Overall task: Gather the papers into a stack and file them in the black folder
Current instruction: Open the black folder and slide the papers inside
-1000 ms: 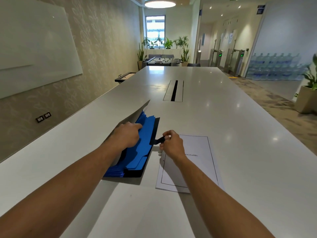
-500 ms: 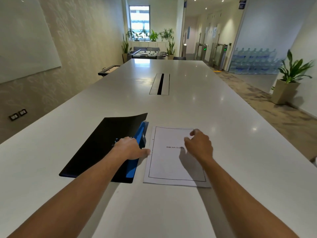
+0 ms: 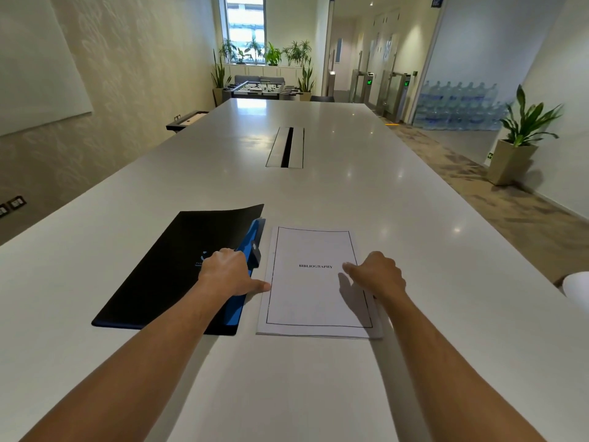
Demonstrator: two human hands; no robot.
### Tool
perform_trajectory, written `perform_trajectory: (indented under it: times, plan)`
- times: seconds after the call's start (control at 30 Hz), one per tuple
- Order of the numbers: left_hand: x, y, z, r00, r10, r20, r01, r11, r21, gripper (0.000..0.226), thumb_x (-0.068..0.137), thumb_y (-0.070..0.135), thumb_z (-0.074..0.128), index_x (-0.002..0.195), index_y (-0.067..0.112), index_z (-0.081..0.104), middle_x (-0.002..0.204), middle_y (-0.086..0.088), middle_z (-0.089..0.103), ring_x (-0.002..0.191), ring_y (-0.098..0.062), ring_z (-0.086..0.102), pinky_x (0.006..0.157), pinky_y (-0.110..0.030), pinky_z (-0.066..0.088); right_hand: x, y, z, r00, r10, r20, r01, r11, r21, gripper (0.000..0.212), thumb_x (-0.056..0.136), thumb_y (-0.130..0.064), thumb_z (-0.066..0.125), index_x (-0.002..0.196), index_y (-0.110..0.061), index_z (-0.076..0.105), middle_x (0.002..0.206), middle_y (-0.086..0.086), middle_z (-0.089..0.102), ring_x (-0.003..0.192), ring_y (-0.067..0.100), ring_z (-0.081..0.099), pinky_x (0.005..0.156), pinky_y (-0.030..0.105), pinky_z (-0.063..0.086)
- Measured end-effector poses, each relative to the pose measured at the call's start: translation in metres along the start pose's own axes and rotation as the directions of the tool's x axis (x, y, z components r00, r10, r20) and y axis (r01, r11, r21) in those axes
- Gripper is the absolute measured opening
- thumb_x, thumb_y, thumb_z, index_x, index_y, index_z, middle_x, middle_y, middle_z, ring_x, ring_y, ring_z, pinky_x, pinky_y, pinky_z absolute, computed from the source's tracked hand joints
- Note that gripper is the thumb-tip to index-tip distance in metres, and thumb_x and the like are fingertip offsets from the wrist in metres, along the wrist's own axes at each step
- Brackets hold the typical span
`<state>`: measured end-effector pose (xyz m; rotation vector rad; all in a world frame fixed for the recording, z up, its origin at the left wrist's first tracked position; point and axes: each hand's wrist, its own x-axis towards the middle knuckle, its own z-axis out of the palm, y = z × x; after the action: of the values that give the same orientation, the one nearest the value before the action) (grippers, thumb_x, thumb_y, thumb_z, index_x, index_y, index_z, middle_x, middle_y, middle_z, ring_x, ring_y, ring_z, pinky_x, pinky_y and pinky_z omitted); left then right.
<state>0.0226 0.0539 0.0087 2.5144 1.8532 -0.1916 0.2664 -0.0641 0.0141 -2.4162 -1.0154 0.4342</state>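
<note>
A black folder (image 3: 165,266) lies closed on the white table (image 3: 318,393), its blue inner dividers showing along the right edge and its far corner lifted slightly. Just right of it lies a neat stack of white papers (image 3: 306,301) with "BIBLIOGRAPHY" printed on the top sheet. My left hand (image 3: 228,274) rests on the folder's right edge, its thumb reaching to the papers' left edge. My right hand (image 3: 377,275) sits over the right side of the stack, fingers loosely curled, thumb pointing left. Neither hand holds anything.
A cable slot (image 3: 286,147) is set into the table's middle, farther away. A white rounded object (image 3: 578,287) peeks in at the right edge. A potted plant (image 3: 519,145) stands on the floor to the right; a foosball table (image 3: 259,89) is beyond the table's far end.
The folder's cover, held up a second ago, now lies down. My right hand let go of the black strap and moved onto the papers. The camera view tilted and shifted right.
</note>
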Motion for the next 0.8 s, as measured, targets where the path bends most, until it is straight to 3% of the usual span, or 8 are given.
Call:
perform_trajectory:
  times: [0.1,0.2,0.27,0.33,0.4,0.5,0.63,0.8]
  plan:
    - [0.0,-0.001,0.001,1.0,0.01,-0.012,-0.01,1.0,0.015,0.09,0.056,0.087,0.055,0.103,0.011,0.051,0.094,-0.006,0.05,0.062,-0.013,0.045,0.05,-0.026,0.037,0.005,0.005,-0.001,0.996,0.055,0.072,-0.067,0.981,0.182,0.04,0.083,-0.045,0.065,0.067,-0.015,0.045,0.074,0.002,0.055,0.08,0.028,0.056,0.068,0.034,0.043]
    - [-0.001,-0.001,0.001,1.0,0.012,-0.017,-0.011,1.0,0.024,0.088,0.056,0.087,0.055,0.1,0.011,0.051,0.093,-0.006,0.051,0.062,-0.013,0.047,0.048,-0.025,0.037,0.006,0.009,-0.001,0.992,0.067,0.111,-0.099,0.945,0.312,0.042,0.084,-0.043,0.066,0.086,-0.003,0.054,0.102,0.015,0.064,0.095,0.033,0.062,0.072,0.035,0.046]
    - [-0.001,-0.001,0.002,1.0,0.008,-0.02,-0.008,1.0,0.028,0.086,0.056,0.087,0.055,0.097,0.012,0.049,0.094,-0.007,0.051,0.062,-0.013,0.047,0.05,-0.026,0.039,0.003,0.006,0.002,0.99,0.064,0.124,-0.1,0.947,0.306,0.046,0.084,-0.041,0.066,0.102,0.0,0.057,0.112,0.018,0.063,0.101,0.034,0.061,0.075,0.035,0.046]
    - [-0.001,-0.001,0.002,1.0,0.005,-0.019,-0.004,1.0,0.027,0.087,0.056,0.087,0.055,0.1,0.011,0.05,0.094,-0.007,0.051,0.062,-0.013,0.047,0.051,-0.026,0.039,0.0,0.001,0.005,0.992,0.052,0.115,-0.076,0.973,0.216,0.041,0.086,-0.035,0.064,0.106,0.001,0.057,0.115,0.018,0.063,0.096,0.033,0.06,0.071,0.032,0.043]
    - [-0.001,0.0,0.002,1.0,0.003,-0.017,-0.003,1.0,0.023,0.089,0.056,0.087,0.055,0.102,0.011,0.052,0.094,-0.007,0.051,0.062,-0.013,0.047,0.05,-0.026,0.039,-0.004,-0.005,0.006,0.993,0.037,0.11,-0.054,0.985,0.161,0.039,0.086,-0.024,0.06,0.114,0.0,0.05,0.119,0.02,0.059,0.095,0.033,0.057,0.071,0.031,0.042]
    - [-0.002,-0.001,0.002,1.0,0.001,-0.019,-0.001,1.0,0.007,0.09,0.057,0.087,0.055,0.104,0.01,0.052,0.095,-0.008,0.051,0.063,-0.014,0.048,0.049,-0.025,0.039,-0.006,-0.01,0.007,0.987,0.004,0.164,-0.04,0.975,0.22,0.053,0.088,-0.016,0.054,0.134,0.0,0.033,0.13,0.022,0.051,0.111,0.037,0.054,0.08,0.036,0.045]
    - [-0.004,-0.002,0.001,1.0,-0.003,-0.027,0.003,1.0,0.0,0.094,0.056,0.088,0.054,0.107,0.009,0.051,0.097,-0.009,0.05,0.07,-0.016,0.051,0.054,-0.027,0.043,-0.006,-0.005,0.005,0.978,-0.009,0.21,-0.061,0.943,0.326,0.051,0.09,-0.01,0.05,0.136,0.0,0.03,0.128,0.022,0.051,0.112,0.036,0.054,0.087,0.042,0.049]
    - [-0.005,-0.003,-0.001,1.0,0.012,-0.005,-0.012,0.999,-0.034,0.083,0.056,0.086,0.057,0.094,0.011,0.051,0.086,-0.005,0.051,0.063,-0.014,0.051,0.05,-0.024,0.041,-0.004,0.013,0.004,0.955,0.014,0.298,-0.211,0.737,0.642,0.032,0.083,0.005,0.055,0.112,-0.007,0.048,0.113,0.023,0.061,0.088,0.029,0.063,0.07,0.033,0.054]
